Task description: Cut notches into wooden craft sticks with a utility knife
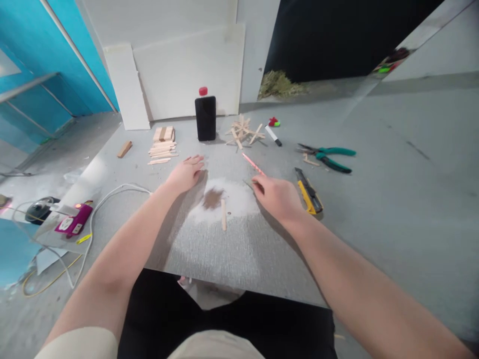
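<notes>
My left hand (pixel 187 173) lies on the grey table with its fingers spread and nothing in it, near the stacked wooden sticks (pixel 163 149). To the right, my right hand (pixel 275 194) pinches a small thin piece (pixel 248 184) whose nature is hard to make out. A pink pencil (pixel 253 163) lies just beyond its fingers. Between the hands, a single wooden stick (pixel 223 215) rests upright in view on a pale powdery patch (pixel 239 199) with a brown smudge (pixel 213 198). A yellow and black utility knife (pixel 309 192) is right of my right hand.
A black phone (pixel 205 118) stands against a red-capped bottle (pixel 203 91). Behind the hands are loose sticks (pixel 242 130), a marker (pixel 273 135) and green-handled pliers (pixel 331 156). A small wooden block (pixel 124 149), white cable (pixel 98 207) and purple power strip (pixel 76 219) are on the left.
</notes>
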The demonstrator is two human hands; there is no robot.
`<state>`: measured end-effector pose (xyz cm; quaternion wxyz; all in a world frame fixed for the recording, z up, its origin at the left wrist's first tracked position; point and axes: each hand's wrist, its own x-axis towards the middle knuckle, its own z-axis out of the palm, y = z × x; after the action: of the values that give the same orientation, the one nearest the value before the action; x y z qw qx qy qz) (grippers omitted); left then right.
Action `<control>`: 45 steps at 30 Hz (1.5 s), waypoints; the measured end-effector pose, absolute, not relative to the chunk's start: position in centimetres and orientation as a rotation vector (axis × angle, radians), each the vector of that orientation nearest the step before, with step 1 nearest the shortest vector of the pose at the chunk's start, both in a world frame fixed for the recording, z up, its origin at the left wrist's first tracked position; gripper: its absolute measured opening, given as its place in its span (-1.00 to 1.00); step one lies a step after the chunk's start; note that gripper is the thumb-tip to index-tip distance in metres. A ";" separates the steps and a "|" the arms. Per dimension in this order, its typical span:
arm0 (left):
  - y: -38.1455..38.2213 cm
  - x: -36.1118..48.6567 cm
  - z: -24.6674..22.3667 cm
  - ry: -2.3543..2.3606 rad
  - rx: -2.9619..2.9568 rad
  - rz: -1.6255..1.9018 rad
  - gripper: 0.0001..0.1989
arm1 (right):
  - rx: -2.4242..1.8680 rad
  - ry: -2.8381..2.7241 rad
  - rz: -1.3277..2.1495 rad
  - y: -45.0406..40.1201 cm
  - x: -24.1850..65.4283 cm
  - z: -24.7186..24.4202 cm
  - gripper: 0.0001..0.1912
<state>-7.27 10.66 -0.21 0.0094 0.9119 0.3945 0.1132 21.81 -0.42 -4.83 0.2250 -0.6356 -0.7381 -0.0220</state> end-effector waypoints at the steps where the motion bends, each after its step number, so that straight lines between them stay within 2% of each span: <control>1: 9.6 -7.4 -0.3 1.220 2.838 0.386 -0.69 | -1.748 -2.023 -0.058 -0.5 21.8 -4.8 -0.82; 4: 6.3 -7.4 -0.7 1.173 2.805 0.502 -0.81 | -1.743 -1.987 -0.038 -0.7 21.8 -4.7 -0.84; 8: 3.7 -6.8 -1.4 1.015 2.788 0.667 -0.76 | -1.727 -1.964 -0.007 -0.7 22.0 -4.7 -0.81; 17: 4.3 -5.6 -2.1 0.732 2.766 0.818 -0.77 | -1.675 -1.978 -0.060 -0.8 21.9 -3.9 -0.84; 25: 4.3 -5.7 -2.4 0.749 2.673 0.918 -0.78 | -1.665 -1.990 -0.029 -1.1 22.1 -4.0 -0.86; 35: 4.0 -5.6 -2.1 0.828 2.576 0.849 -0.78 | -1.656 -2.014 0.011 -1.2 21.8 -3.8 -0.85; 45: 3.0 -4.1 -3.2 0.824 2.697 0.732 -0.62 | -1.717 -1.933 0.069 -2.2 19.2 -2.8 -0.73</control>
<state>-4.06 2.98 -3.19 0.1140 0.9197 0.2809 0.2495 19.23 -2.21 -2.76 0.2739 -0.6384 -0.7189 0.0256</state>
